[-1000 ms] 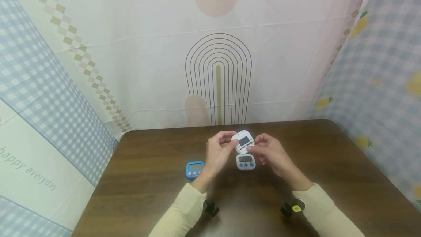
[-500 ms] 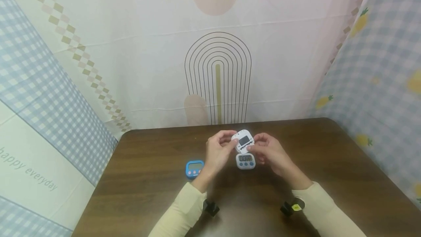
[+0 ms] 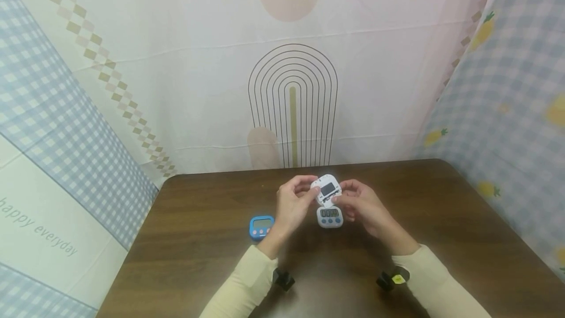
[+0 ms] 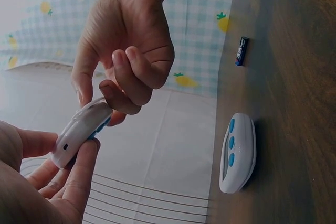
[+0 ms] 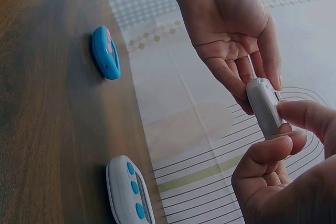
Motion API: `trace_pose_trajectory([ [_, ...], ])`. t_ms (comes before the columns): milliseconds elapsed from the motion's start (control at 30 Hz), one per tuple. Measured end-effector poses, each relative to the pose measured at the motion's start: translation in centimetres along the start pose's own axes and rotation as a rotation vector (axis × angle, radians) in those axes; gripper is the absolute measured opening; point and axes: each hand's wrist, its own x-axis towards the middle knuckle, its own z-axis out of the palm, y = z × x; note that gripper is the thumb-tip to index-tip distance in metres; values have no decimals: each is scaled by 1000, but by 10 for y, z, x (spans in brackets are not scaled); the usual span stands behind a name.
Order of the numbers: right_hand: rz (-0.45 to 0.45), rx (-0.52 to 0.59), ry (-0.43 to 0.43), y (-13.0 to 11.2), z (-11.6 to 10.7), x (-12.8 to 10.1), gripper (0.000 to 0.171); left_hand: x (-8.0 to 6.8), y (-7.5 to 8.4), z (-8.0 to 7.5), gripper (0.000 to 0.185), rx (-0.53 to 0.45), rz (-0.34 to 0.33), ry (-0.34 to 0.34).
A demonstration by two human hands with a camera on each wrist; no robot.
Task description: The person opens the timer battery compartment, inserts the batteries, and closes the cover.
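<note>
- Showing its back, a rounded plastic timer (image 3: 325,181) is held above the wood-grained table (image 3: 198,259); whatever its narrow dark recess (image 3: 328,197) contains is too small to tell.
- The left hand (image 3: 294,204) pinches one edge, the right hand (image 3: 366,207) the other, thumbs against curled fingers.
- Nearby sits a white timer (image 3: 330,225); leftward, a blue timer (image 3: 261,227).
- A cylindrical battery (image 4: 242,51) lies apart.

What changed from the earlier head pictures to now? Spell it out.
The cover on the held timer seems to have slid slightly toward the near side, with the right hand on it; nothing was grasped or released. Unchanged: the left hand gripping the held timer, the white table timer, the blue timer.
</note>
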Motion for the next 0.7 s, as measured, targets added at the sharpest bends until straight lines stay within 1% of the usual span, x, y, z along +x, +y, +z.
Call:
trace_pose_trajectory([
  [333,-5,30,-4,1,2,0,43,0,-1,0,22,4,7,8],
  [533,-8,7,8,2,3,-1,42,-1,-1,0,22,6,14,5],
  [700,-14,9,9,2,4,-1,40,-1,-1,1,22,10,26,5],
])
